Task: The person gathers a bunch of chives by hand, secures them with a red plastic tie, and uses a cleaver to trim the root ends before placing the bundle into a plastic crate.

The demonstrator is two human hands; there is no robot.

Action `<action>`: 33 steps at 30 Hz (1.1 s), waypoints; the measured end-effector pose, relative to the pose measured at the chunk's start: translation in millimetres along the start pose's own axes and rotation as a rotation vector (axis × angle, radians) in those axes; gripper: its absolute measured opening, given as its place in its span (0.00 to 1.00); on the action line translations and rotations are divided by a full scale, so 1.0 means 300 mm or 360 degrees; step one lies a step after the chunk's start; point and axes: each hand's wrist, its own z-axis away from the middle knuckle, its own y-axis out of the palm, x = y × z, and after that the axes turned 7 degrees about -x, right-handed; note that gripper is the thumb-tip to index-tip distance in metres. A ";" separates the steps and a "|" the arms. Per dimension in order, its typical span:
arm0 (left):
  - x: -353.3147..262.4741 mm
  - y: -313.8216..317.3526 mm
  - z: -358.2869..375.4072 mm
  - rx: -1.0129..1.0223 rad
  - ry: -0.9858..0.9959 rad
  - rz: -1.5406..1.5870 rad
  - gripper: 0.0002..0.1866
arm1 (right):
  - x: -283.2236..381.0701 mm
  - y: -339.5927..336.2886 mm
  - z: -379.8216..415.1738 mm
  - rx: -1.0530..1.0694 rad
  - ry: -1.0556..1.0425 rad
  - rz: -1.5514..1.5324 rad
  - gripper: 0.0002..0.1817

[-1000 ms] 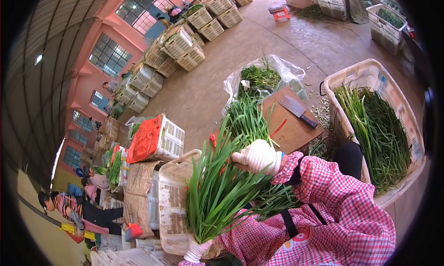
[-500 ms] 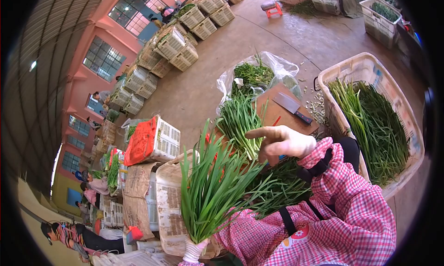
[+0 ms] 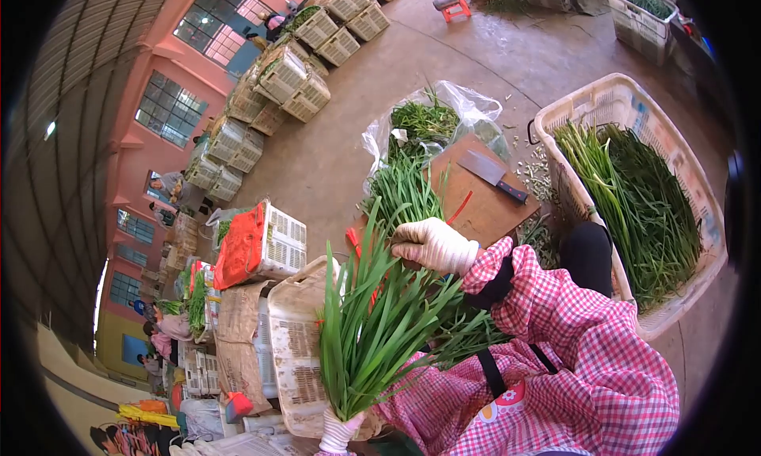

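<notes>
My left hand (image 3: 342,429), in a white glove or wrap, is closed round the base of a bunch of garlic chives (image 3: 372,329), whose long flat leaves fan upward. My right hand (image 3: 434,246), also in pale wrapping, has its fingers curled down on the stem end of a second lot of garlic chives (image 3: 406,190). Its fingertips are partly hidden among the leaves. That lot lies against a brown cutting board (image 3: 468,206). On the board rest a cleaver (image 3: 487,173) with a black handle and a red strip (image 3: 459,208).
At my right stands a large crate (image 3: 583,186) of long greens. A clear plastic bag (image 3: 483,111) of greens lies beyond the board. At left are a pale crate (image 3: 297,369) and one with a red cover (image 3: 241,248). Stacked crates (image 3: 281,75) and other people (image 3: 170,188) are farther off.
My right hand has moved left and down, from an extended finger above the stems to curled fingers on them. My left hand still holds its bunch. The view has shifted slightly.
</notes>
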 end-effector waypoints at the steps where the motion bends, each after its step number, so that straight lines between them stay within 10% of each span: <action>1: 0.002 -0.001 -0.002 -0.0005 0.0024 -0.0030 0.23 | 0.000 -0.008 0.008 -0.0047 -0.0065 0.0134 0.09; 4: -0.015 0.022 -0.006 -0.0069 0.0068 -0.0036 0.22 | -0.022 -0.018 0.014 -0.0320 -0.0201 0.0267 0.10; 8: -0.039 0.039 -0.003 0.0102 -0.0148 0.0173 0.22 | -0.076 -0.086 -0.039 -0.1142 0.0177 -0.1157 0.10; 11: -0.051 0.060 0.009 0.0042 -0.0145 0.0349 0.20 | -0.157 -0.209 -0.047 -0.1130 0.0106 -0.1997 0.09; 19: -0.018 0.049 0.009 0.0067 -0.0334 0.0598 0.18 | -0.195 -0.328 0.195 -0.0429 0.0100 -0.1504 0.13; 33: -0.025 0.037 0.025 0.0204 -0.0472 0.0646 0.22 | -0.119 -0.237 0.193 -0.0292 0.0217 -0.0296 0.16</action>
